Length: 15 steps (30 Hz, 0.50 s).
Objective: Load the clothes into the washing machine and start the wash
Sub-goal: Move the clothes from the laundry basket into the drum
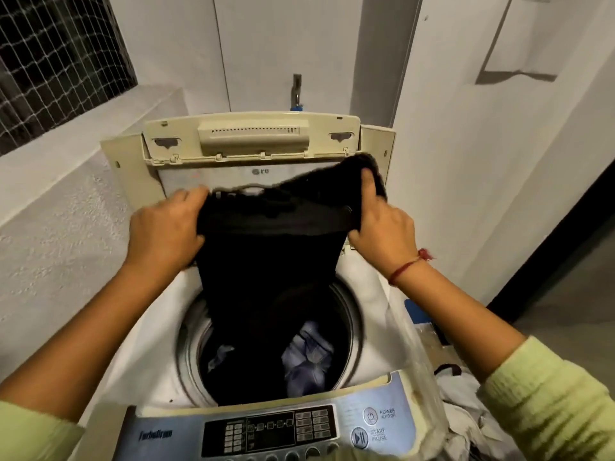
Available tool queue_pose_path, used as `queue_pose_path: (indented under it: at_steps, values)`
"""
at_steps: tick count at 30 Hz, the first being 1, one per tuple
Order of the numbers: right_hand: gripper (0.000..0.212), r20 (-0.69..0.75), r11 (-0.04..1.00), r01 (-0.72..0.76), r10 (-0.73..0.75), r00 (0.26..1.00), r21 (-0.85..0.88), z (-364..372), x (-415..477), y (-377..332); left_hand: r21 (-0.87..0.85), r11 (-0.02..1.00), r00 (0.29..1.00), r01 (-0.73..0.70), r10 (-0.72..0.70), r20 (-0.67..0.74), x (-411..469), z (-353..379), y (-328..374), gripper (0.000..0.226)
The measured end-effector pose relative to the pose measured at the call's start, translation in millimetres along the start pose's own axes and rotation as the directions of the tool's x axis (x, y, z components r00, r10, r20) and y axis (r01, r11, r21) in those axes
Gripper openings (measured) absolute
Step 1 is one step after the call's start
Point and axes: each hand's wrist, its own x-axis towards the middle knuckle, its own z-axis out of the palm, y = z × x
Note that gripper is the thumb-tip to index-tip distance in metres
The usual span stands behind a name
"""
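Observation:
A top-loading washing machine stands in front of me with its lid folded up at the back. A black garment hangs over the open drum, its lower part reaching down inside. My left hand grips the garment's top left edge. Over at the top right edge, my right hand grips it. Blue and dark clothes lie at the bottom of the drum. The control panel with the start/pause button is nearest me.
A pile of white and dark clothes lies to the right of the machine, beside a blue object. A low plastered wall with a netted window runs along the left. A tap sits on the wall behind the lid.

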Motion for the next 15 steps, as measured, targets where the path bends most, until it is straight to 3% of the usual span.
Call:
queue_pose_path:
  at_steps: [2, 3, 5, 7, 8, 9, 11, 13, 15]
  values:
    - [0.077, 0.245, 0.991, 0.114, -0.094, 0.965, -0.072, 8, -19, 0, 0.009, 1.000, 0.942, 0.003, -0.006, 0.335, -25, 21, -1, 0.052]
    - [0.067, 0.412, 0.977, 0.193, -0.137, 0.901, -0.095, 18, -28, 1, 0.019, 0.999, 0.846, -0.025, 0.011, 0.533, -38, 36, 0, 0.051]
    - [0.046, 0.692, 0.950, 0.310, -0.195, 0.695, -0.043, 44, -45, 0, -0.036, 0.998, 0.502, -0.056, 0.059, 0.863, -64, 72, 6, 0.057]
    - [0.039, 0.825, 0.944, 0.325, -0.225, 0.518, 0.053, 74, -60, -2, -0.041, 0.998, 0.140, 0.041, 0.035, 0.989, -85, 108, 9, 0.080]
    - [0.040, 0.857, 0.946, 0.314, -0.229, 0.461, 0.083, 86, -64, -2, -0.031, 0.996, 0.047, 0.084, 0.027, 0.999, -91, 122, 9, 0.088]
    - [0.042, 0.878, 0.947, 0.301, -0.233, 0.418, 0.108, 97, -67, -2, -0.023, 0.991, 0.008, 0.131, 0.022, 1.000, -96, 134, 9, 0.092]
    - [0.046, 0.891, 0.951, 0.265, -0.254, 0.375, 0.160, 109, -69, 0, -0.026, 0.978, 0.036, 0.207, 0.019, 0.999, -102, 150, 12, 0.087]
    - [0.048, 0.880, 0.957, 0.208, -0.272, 0.389, 0.204, 115, -69, 7, -0.053, 0.972, 0.099, 0.227, 0.031, 0.995, -106, 163, 18, 0.076]
    - [0.051, 0.846, 0.959, 0.134, -0.284, 0.452, 0.250, 116, -67, 16, -0.100, 0.963, 0.131, 0.250, 0.069, 0.989, -106, 171, 26, 0.069]
